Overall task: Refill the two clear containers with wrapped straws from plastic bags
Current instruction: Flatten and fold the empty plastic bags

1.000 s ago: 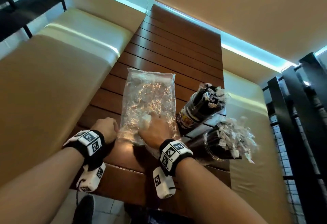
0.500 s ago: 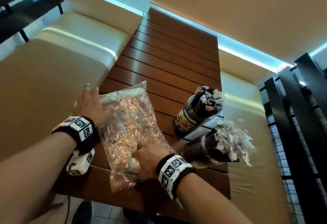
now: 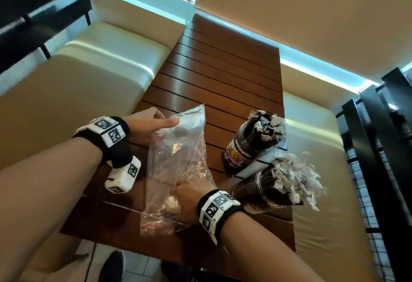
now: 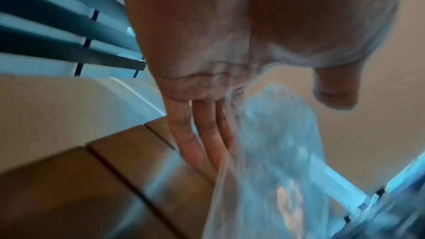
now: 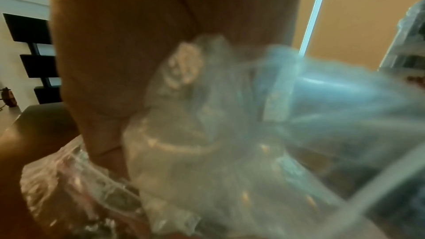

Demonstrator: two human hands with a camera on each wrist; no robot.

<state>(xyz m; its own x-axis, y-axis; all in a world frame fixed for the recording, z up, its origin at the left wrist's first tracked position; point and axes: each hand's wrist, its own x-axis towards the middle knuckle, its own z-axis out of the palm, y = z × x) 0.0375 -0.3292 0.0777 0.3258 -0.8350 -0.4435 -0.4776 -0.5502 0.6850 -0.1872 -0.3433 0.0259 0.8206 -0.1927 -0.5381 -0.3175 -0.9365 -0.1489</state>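
Observation:
A clear, crumpled plastic bag [image 3: 178,159] stands tilted on the wooden slat table [image 3: 223,70], its far end raised. My left hand [image 3: 151,123] pinches that far edge, thumb on top and fingers straight behind it; in the left wrist view the bag [image 4: 276,152] runs out between thumb and fingers of the left hand [image 4: 207,79]. My right hand [image 3: 189,199] grips the bunched near part, and the right wrist view shows the bag [image 5: 207,152] crumpled against the right hand [image 5: 115,61]. Two clear containers [image 3: 249,148] [image 3: 263,190] packed with dark wrapped straws stand to the right.
Cream padded benches [image 3: 78,81] [image 3: 323,181] flank the table on both sides. A black railing [image 3: 379,148] runs along the far right. The far half of the table shows bare slats. The nearer container sits close to the right table edge.
The bag lay flat with both hands at its near end. The left hand has moved to the far edge and raised it, and the bag now stands turned and tilted.

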